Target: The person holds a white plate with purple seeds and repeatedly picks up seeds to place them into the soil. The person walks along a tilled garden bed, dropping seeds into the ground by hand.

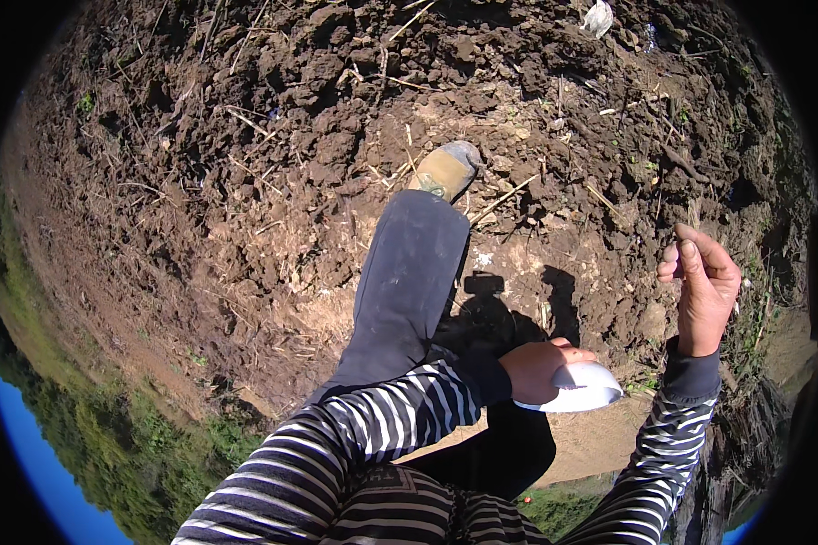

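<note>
My left hand grips the rim of a white bowl, held low in front of my body; what the bowl contains cannot be made out. Off to the right and farther forward, my right hand is raised over the ground, thumb against the bent fingers. Whether anything small is between those fingertips is not visible. Both arms wear black-and-white striped sleeves with dark cuffs. Below them, one leg in dark trousers reaches forward, its tan and grey shoe on broken brown soil.
Clods, dry stalks and small stones cover the uneven ground. A whitish scrap lies at the far upper right. Green bushes border the lower left. Dry plant matter stands beside my right arm. My shadow falls near the shoe.
</note>
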Tool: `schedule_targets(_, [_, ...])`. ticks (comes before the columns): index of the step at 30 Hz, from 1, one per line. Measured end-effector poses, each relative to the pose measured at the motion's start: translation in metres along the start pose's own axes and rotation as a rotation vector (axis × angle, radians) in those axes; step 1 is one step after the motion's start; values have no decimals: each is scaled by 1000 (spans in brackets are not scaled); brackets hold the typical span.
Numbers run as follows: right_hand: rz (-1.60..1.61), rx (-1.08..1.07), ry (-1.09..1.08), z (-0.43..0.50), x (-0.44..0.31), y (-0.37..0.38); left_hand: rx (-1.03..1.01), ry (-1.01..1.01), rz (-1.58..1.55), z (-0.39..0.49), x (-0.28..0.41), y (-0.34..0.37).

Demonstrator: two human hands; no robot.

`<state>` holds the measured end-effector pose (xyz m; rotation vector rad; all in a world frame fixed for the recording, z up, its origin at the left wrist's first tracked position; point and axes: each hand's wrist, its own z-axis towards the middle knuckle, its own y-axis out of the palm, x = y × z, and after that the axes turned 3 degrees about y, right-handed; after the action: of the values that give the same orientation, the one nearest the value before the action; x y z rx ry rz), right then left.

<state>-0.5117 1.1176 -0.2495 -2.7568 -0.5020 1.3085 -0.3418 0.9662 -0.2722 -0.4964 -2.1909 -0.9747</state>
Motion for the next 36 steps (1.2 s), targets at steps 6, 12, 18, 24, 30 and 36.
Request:
schedule_targets(6, [106,-71,57,18,-9,29,150,76,-56,-18,-9,-15])
schedule_targets(12, [239,-6,71,30,-20,19,123,130,-115,-19,-19,-19])
schedule_targets(18, [167,172,-85,87,-55,6,102,124,-145,-20,-12,-28])
schedule_targets(24, [-37,297,-97,170,-77,-1,87,116,-195,-21,1,-41])
schedule_targets(30, [128,275,-175,165,-79,-9,113,109,-253,-23,3,-45])
schedule_targets(36, [247,213,-41,90,-49,-36,125,147,-258,-18,2,-44])
